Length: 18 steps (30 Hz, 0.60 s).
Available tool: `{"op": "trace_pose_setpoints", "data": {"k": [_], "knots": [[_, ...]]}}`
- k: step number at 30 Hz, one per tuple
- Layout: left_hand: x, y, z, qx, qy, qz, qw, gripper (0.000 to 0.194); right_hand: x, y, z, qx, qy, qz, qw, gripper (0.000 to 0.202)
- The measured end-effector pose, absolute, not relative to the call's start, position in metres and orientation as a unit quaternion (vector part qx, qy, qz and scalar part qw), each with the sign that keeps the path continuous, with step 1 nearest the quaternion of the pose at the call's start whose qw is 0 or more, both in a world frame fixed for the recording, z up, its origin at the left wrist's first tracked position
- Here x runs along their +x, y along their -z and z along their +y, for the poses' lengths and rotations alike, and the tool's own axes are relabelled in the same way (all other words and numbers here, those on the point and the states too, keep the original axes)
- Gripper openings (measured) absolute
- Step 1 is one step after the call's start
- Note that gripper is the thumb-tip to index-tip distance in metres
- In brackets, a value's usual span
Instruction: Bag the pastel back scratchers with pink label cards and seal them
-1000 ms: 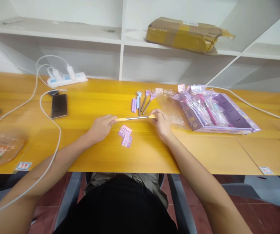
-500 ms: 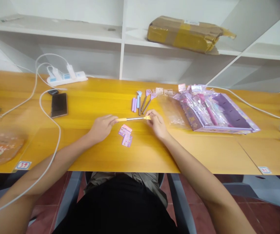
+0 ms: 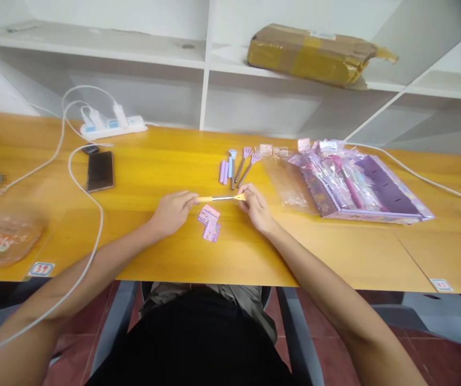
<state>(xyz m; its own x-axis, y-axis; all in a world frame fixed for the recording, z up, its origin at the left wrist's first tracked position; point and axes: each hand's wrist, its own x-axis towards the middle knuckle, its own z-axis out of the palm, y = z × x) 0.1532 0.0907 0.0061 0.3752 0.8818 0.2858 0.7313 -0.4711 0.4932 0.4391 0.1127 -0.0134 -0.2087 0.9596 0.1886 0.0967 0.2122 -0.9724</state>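
A yellow back scratcher (image 3: 223,198) with a bare metal rod lies level between my two hands, above the table. My left hand (image 3: 174,213) is closed round its yellow handle. With pinched fingers, my right hand (image 3: 257,208) grips the yellow claw head at the other end. Just beyond lie a blue back scratcher head (image 3: 232,155) and two purple ones (image 3: 247,153) on metal rods. Beside them are two purple handle sleeves (image 3: 223,172) and a blue one (image 3: 230,167). Small printed purple cards (image 3: 211,230) lie in front of my hands.
A purple display box (image 3: 393,185) with wrapped back scratchers stands at the right, beside clear plastic bags (image 3: 287,182). On the left are a phone (image 3: 101,170), a power strip (image 3: 113,127) and a white cable (image 3: 97,230) over my left arm. A taped carton (image 3: 306,53) sits on the shelf.
My hands have come slightly closer together, and less of the metal rod shows between the yellow handle and the claw head. The whole view has shifted a little.
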Motion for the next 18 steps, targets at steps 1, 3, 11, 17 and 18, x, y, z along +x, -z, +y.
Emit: {"op": "trace_pose_setpoints", "data": {"k": [1,3,11,17,18], "knots": [[0.154,-0.006,0.09,0.816,-0.261,0.495,0.144,0.044,0.439,0.013,0.112,-0.421,-0.464,-0.624,0.467,0.041],[0.154,-0.006,0.088,0.814,-0.263,0.498,0.143,0.044,0.438,0.013,0.111,-0.414,-0.466,-0.625,0.47,0.04],[0.145,-0.012,0.101,0.825,-0.257,0.479,0.152,0.043,0.435,0.021,0.112,-0.483,-0.298,-0.665,0.486,0.028],[0.125,-0.022,0.123,0.831,-0.197,0.506,0.121,0.041,0.44,0.014,0.124,-0.443,-0.206,-0.825,0.283,0.024],[0.126,-0.025,0.123,0.84,-0.173,0.507,0.091,0.041,0.439,0.01,0.124,-0.447,-0.186,-0.841,0.24,0.022]]}}
